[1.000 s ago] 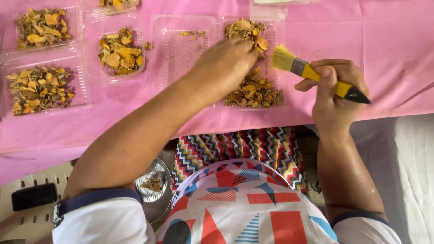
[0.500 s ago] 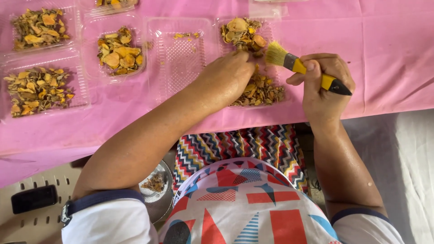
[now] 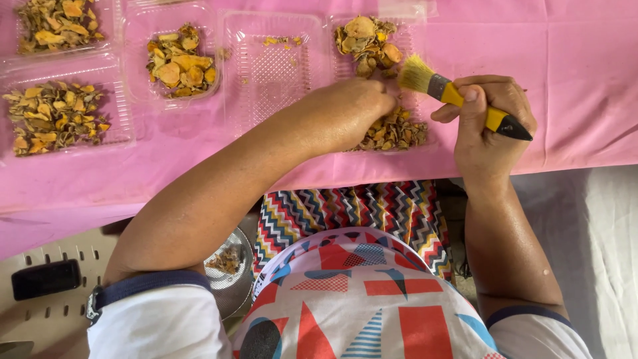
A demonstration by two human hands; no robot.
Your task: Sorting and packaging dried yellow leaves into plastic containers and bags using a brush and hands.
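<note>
Left hand (image 3: 352, 113) now drawn back from far pile to near dried slices (image 3: 392, 129) in clear tray (image 3: 415, 40) on pink counter (image 3: 565, 46), grip pinched there, contents hidden; right hand (image 3: 488, 126) grip closed around yellow brush (image 3: 458, 96), bristles moved closer.

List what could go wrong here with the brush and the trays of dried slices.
The clear tray under the left hand sits at the edge of the pink table; a push could tip slices into the lap. The brush in the right hand might flick crumbs across the cloth.
</note>
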